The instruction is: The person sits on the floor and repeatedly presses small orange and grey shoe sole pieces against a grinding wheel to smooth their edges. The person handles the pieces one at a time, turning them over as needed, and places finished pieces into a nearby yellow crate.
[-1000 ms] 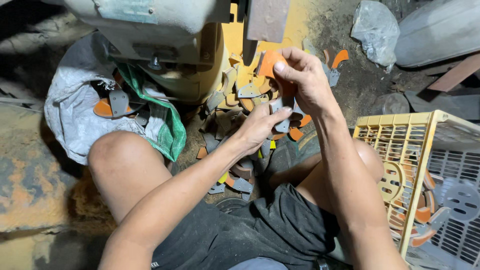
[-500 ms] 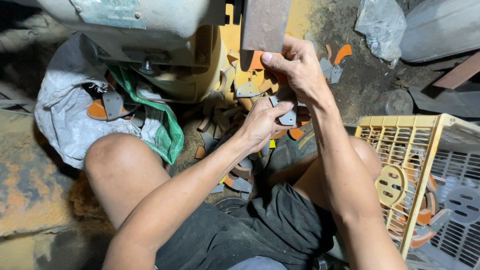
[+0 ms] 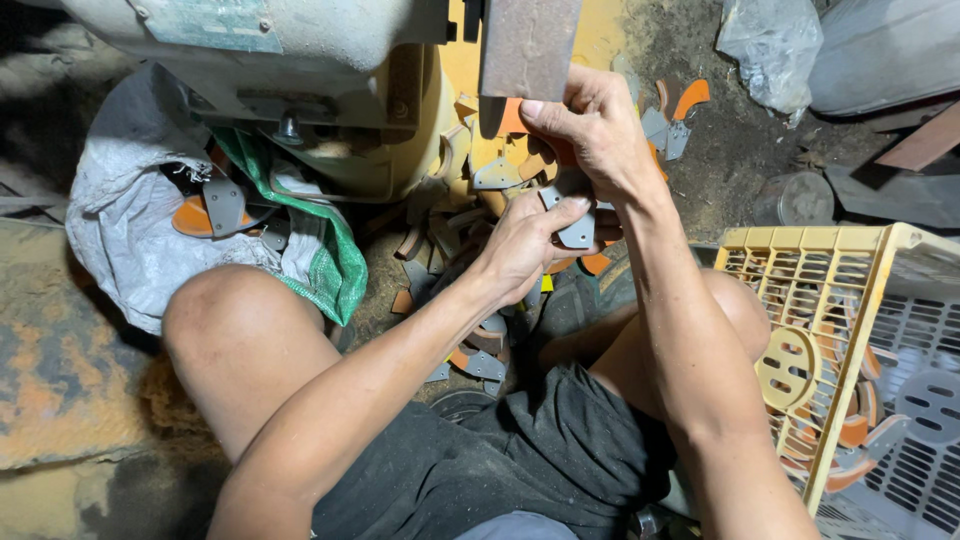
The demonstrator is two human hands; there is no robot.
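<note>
My right hand (image 3: 598, 135) is raised to the underside of a rusty steel block (image 3: 527, 45) on the yellow machine (image 3: 420, 120), pinching a small orange-and-grey metal piece (image 3: 510, 118) at its fingertips. Just below it, my left hand (image 3: 522, 245) grips several grey stamped metal pieces (image 3: 570, 225) in a bunch. A heap of similar curved grey and orange pieces (image 3: 450, 240) lies on the ground under both hands, between my bare knees.
A white sack with green lining (image 3: 150, 220) holds more pieces at the left. A yellow slatted plastic crate (image 3: 850, 300) with pieces inside stands at the right. A clear plastic bag (image 3: 770, 40) and dark scrap lie at the back right.
My right hand has lifted the small piece up and left, from above the heap to under the steel block. The left hand has stayed over the heap with its bunch.
</note>
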